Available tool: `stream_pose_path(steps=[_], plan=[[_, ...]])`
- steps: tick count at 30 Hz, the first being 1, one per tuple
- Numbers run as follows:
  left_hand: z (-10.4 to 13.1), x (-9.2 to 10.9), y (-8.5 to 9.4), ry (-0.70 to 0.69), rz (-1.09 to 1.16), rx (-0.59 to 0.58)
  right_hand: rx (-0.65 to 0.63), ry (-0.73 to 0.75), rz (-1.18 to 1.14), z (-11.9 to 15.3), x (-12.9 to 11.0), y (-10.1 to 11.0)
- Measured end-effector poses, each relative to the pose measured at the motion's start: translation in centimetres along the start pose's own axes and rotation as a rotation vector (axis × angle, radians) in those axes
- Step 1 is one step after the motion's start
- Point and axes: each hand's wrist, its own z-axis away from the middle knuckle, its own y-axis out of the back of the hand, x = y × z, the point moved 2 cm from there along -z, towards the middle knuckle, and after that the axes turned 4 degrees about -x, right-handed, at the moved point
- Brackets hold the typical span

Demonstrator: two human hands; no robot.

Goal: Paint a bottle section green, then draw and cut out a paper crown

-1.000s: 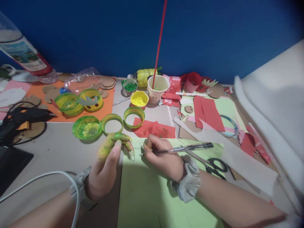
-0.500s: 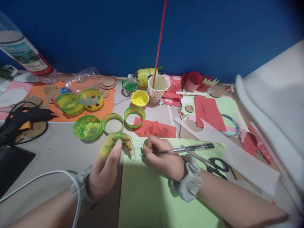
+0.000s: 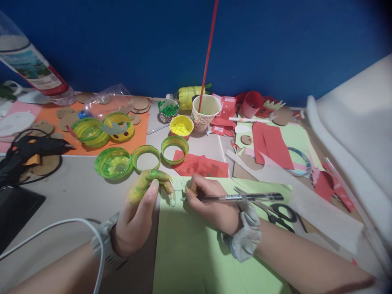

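A clear-barrelled pen with a dark cap end is gripped in my right hand, its tip close to the light green paper. Faint drawn lines show near the paper's top edge. My left hand, smeared with yellow and green paint, rests at that sheet's upper left edge with its fingers loosely bent and nothing held. Scissors with black handles lie on the paper, partly behind my right wrist. Just beyond my left hand stand painted green-yellow rings and a green painted cup base.
Behind are a yellow paint cup, a green paint cup and a paper cup with a tall red stick. Left lie a glue gun and a white cable. Red paper and scraps cover the right.
The pen has tipped lower at its back end, lying flatter in my right hand. Both hands stay in nearly the same place; the view has shifted slightly.
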Motion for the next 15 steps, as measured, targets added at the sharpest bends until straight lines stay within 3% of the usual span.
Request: stream_pose_path(steps=[15], plan=[[0.09, -0.41, 0.30, -0.007, -0.043, -0.003, -0.001, 0.000, -0.003, 0.01, -0.06, 0.13]])
